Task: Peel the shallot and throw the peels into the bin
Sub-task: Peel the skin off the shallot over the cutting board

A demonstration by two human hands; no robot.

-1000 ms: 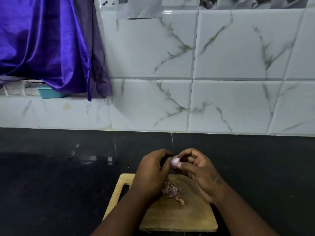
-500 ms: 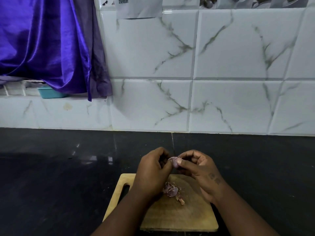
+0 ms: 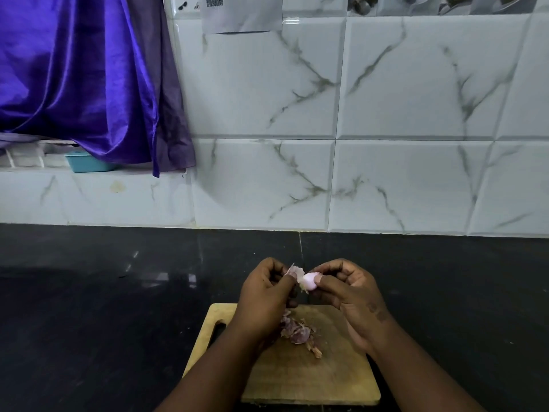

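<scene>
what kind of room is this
Most likely a home kitchen: a black countertop runs below a marble-look tiled wall, and a wooden cutting board with peel scraps lies under hands working on a shallot.

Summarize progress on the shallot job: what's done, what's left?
Done: several skins are off, lying in a pile of peels on the cutting board. In hand: the right hand holds the shallot, mostly bare, while the left hand pinches a loose skin flap beside it. Left: finish that flap, then bin all peels; no bin is in view.
</scene>
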